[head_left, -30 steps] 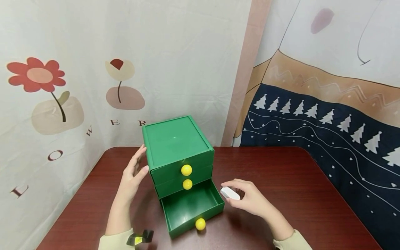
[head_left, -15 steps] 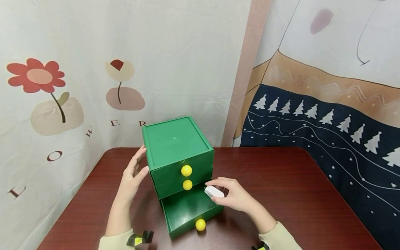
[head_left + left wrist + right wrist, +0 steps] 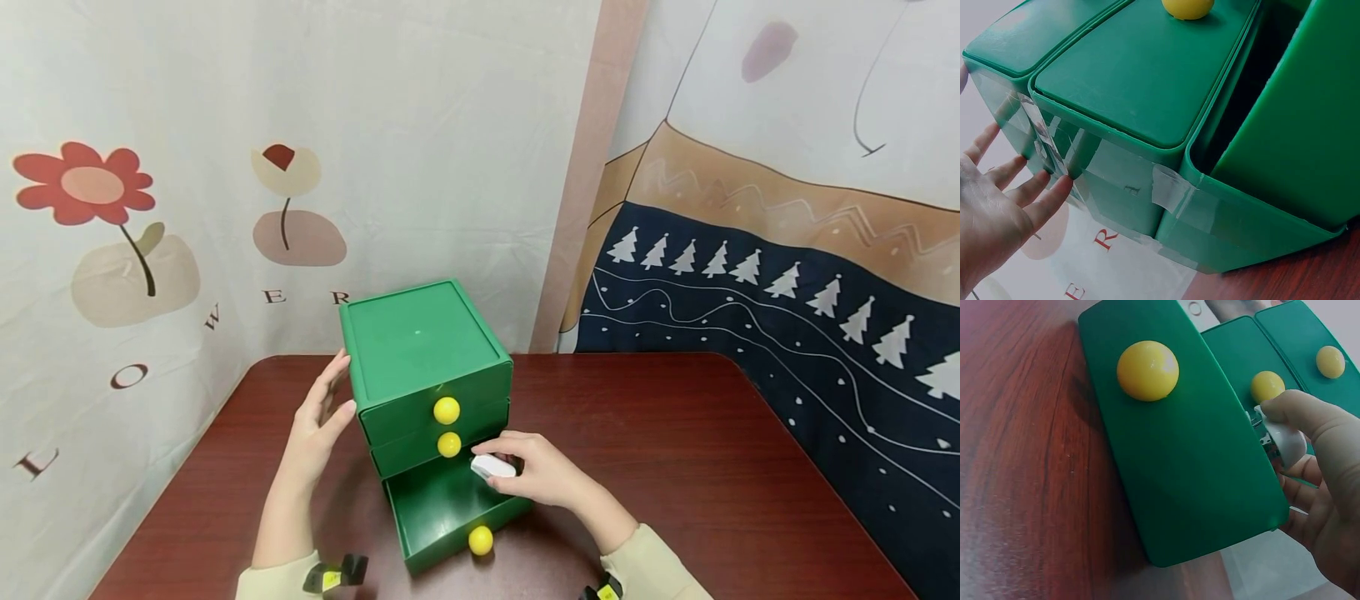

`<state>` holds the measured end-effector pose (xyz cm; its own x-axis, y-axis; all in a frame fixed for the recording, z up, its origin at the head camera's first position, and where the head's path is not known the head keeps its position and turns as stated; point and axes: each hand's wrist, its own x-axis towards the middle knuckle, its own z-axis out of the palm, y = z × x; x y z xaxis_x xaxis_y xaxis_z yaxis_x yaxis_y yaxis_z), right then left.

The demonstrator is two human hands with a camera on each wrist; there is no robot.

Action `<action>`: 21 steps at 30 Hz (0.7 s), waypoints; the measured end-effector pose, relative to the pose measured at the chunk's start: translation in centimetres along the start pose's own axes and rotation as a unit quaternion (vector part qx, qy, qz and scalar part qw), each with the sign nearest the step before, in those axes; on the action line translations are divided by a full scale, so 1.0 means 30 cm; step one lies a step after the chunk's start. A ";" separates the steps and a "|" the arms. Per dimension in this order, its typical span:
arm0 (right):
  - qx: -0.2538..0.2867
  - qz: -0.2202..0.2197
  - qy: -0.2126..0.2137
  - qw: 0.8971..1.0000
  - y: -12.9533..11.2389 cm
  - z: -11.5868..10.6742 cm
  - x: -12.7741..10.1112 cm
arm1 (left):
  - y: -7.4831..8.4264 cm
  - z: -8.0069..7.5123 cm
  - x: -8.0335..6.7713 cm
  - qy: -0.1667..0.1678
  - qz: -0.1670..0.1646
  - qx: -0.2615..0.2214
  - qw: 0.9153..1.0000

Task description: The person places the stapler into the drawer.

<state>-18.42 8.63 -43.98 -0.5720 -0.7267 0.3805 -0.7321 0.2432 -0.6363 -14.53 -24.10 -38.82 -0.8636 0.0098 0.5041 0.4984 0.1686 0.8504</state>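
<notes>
A green drawer cabinet (image 3: 420, 333) stands on the table with its bottom drawer (image 3: 438, 500) pulled out. My left hand (image 3: 313, 421) rests its spread fingers against the cabinet's left side; in the left wrist view its fingertips (image 3: 1063, 185) lie on the taped side wall. Over the right part of the pulled-out drawer, my right hand (image 3: 543, 471) pinches a small white rounded object (image 3: 493, 467) between thumb and fingers. Metal parts show along the edge of this white object (image 3: 1285, 440) in the right wrist view; its exact kind I cannot tell.
Yellow round knobs sit on the drawer fronts, with the lowest knob (image 3: 481, 540) jutting toward the near side. The two upper drawers (image 3: 480, 383) are closed. A reddish-brown wooden table (image 3: 675, 433) lies beneath, and a printed curtain (image 3: 450, 150) hangs behind it.
My right hand has moved left with the white object, from beside the cabinet to above the pulled-out drawer. My left hand has stayed at the cabinet's side.
</notes>
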 end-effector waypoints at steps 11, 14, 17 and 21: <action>-0.044 -0.002 -0.097 0.994 0.002 0.011 0.049 | 0.005 0.004 -0.003 0.000 -0.004 0.004 1.000; -0.066 -0.001 -0.114 0.991 0.001 0.021 0.054 | 0.006 0.005 -0.001 -0.004 -0.001 0.006 1.000; -0.089 0.007 -0.125 0.988 -0.001 0.026 0.061 | 0.006 0.005 0.001 -0.001 0.000 0.003 1.000; -0.121 0.029 -0.141 0.982 -0.005 0.029 0.071 | 0.002 0.003 0.002 0.001 0.001 0.000 1.000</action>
<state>-19.21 6.50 -43.66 -0.5150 -0.8478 0.1268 -0.7877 0.4097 -0.4601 -14.56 -24.00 -38.74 -0.8625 0.0081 0.5059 0.4999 0.1686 0.8495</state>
